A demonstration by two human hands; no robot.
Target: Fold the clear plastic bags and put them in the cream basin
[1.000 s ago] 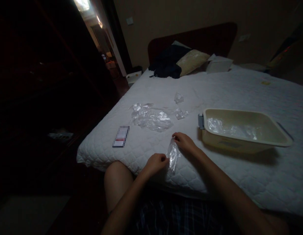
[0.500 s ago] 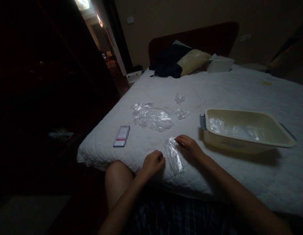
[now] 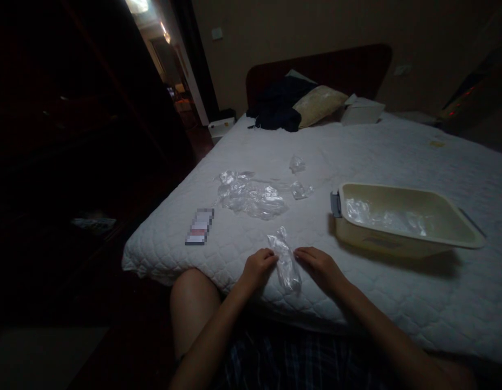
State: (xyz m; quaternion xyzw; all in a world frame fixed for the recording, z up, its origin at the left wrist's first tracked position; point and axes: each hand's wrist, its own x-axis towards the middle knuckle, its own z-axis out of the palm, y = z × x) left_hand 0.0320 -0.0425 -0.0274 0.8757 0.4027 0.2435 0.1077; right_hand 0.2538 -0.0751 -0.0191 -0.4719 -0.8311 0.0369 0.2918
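Note:
A clear plastic bag [image 3: 288,266] lies lengthwise on the white quilted bed in front of me, its surface creased and shiny. My left hand [image 3: 259,266] pinches its left edge between thumb and fingers. From the other side, my right hand [image 3: 320,265] grips the right edge with its fingertips. Beyond the bag spreads a pile of clear plastic bags [image 3: 253,196], with two small crumpled pieces of plastic [image 3: 301,190] to its right. A cream plastic bin [image 3: 391,245] with grey handles stands to the right and holds more clear plastic.
A phone-like flat object [image 3: 200,227], pixelated, lies on the bed [image 3: 161,238] at left. Dark clothing [image 3: 281,108], a beige pillow [image 3: 321,105] and a white box [image 3: 362,111] sit by the headboard [image 3: 348,62]. My bare knee [image 3: 194,292] touches the bed's front edge.
My left hand has moved right onto the bag's left edge. My right hand has come down along the right edge. The bag has bunched narrower and more wrinkled between them.

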